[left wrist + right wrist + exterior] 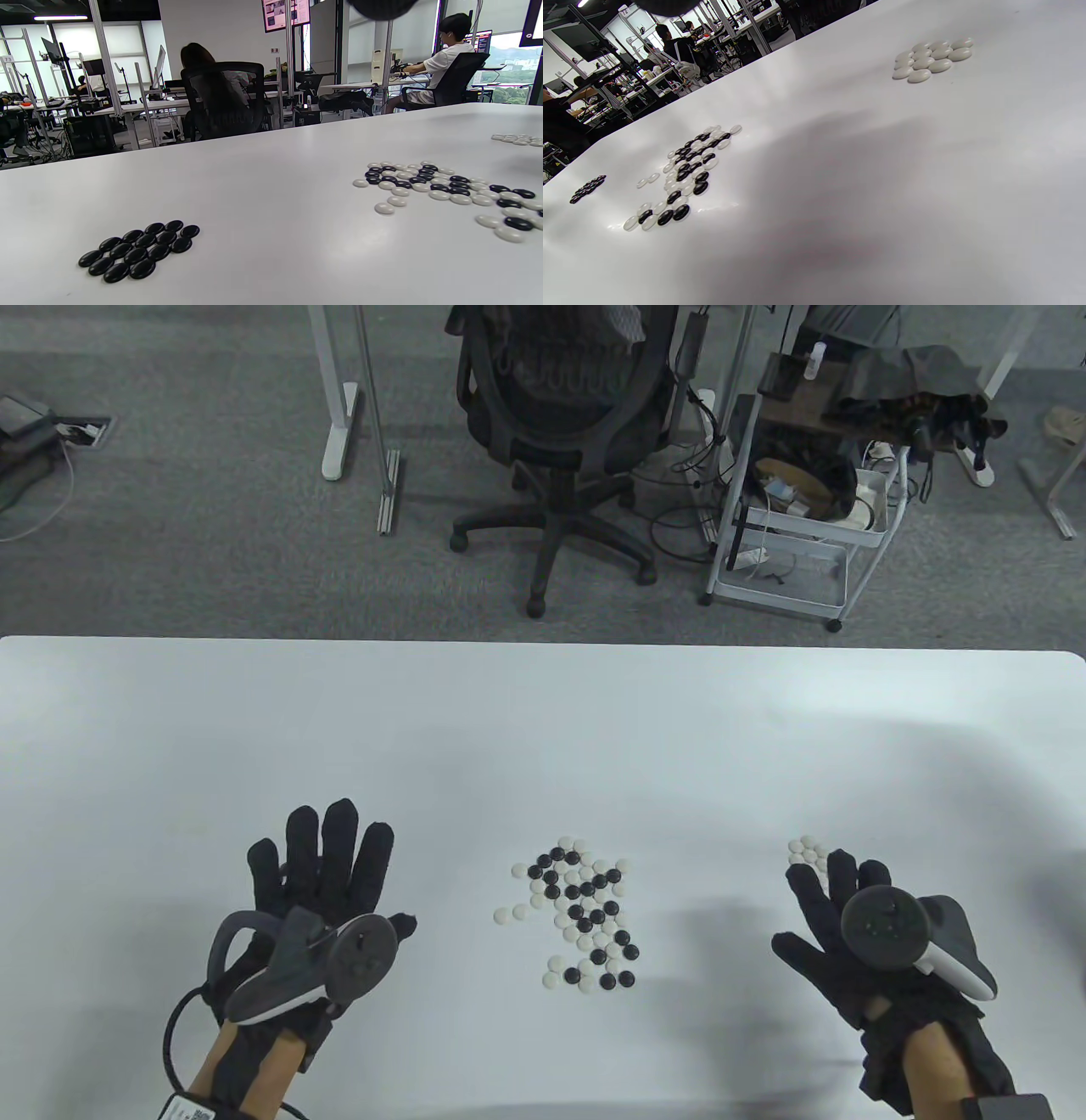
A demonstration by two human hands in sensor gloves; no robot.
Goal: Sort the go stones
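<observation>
Mixed stones [580, 913] between both hands' fingers [339, 836]

A white table [543, 712] is filling the lower frame, bearing a mixed pile [585, 912] at centre, black stones [138, 250] at lower left and white stones [931, 59] at right.

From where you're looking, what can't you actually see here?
- Black pile: in the table view the left hand covers it.
- White pile: partly under the right hand in the table view; cut by the edge in the left wrist view.
- Mixed pile: exact count, stones too small.
- Both hands: almost out of the wrist views.
</observation>
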